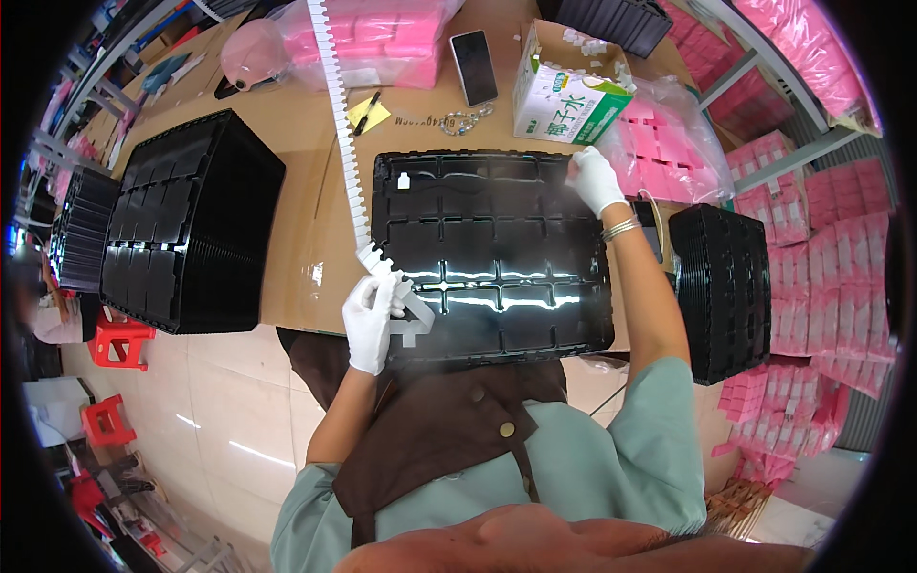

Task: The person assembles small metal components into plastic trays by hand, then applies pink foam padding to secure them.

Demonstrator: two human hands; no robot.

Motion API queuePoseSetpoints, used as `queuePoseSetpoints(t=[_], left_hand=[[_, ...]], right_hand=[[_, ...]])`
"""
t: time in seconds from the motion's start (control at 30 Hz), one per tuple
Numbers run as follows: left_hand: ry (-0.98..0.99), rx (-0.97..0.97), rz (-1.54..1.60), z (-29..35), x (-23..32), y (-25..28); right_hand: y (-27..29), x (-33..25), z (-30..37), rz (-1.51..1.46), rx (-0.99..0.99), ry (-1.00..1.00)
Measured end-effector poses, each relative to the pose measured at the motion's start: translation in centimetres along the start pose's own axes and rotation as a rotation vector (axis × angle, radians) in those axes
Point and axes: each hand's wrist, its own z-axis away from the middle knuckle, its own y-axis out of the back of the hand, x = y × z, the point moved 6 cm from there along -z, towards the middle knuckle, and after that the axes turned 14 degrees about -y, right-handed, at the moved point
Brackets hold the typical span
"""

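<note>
A black plastic tray (535, 239) with a ribbed, shiny surface lies in front of me on the cardboard-covered table. My left hand (368, 320), in a white glove, is closed on a long white toothed strip of labels (346, 143). The strip runs up past the tray's left side, and its loose grey-white end (416, 310) curls over the tray's near left corner. One small white label (403, 180) sits at the tray's far left. Over the far right corner, my gloved right hand (597, 181) has its fingers drawn together; anything between them is hidden.
Nested black trays (191, 220) stand at left, more (721, 286) at right. Beyond the tray are a phone (473, 67), a bead bracelet (466, 120), a pen (366, 113) on yellow notes and an open carton (573, 91). Pink bagged packs (659, 143) lie beside the carton.
</note>
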Motion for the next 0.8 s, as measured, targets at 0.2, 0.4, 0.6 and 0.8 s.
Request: queuePoseSetpoints(t=[0.2, 0.4, 0.6, 0.8], left_hand=[[0.007, 0.012, 0.027, 0.0, -0.1, 0.2], [0.116, -0.084, -0.002, -0.9, -0.3, 1.6], [0.070, -0.174, 0.002, -1.4, -1.2, 8.2], [0.352, -0.494, 0.008, -0.5, -7.7, 9.0]], right_hand=[[1.9, -2.6, -1.2, -0.559, -0.043, -0.127], [-3.8, -20.4, 2.5, -0.540, -0.318, 0.202], [-6.9, -26.0, 1.4, -0.111, -0.216, 0.258], [-7.1, -25.1, 0.8, -0.227, -0.293, 0.227]])
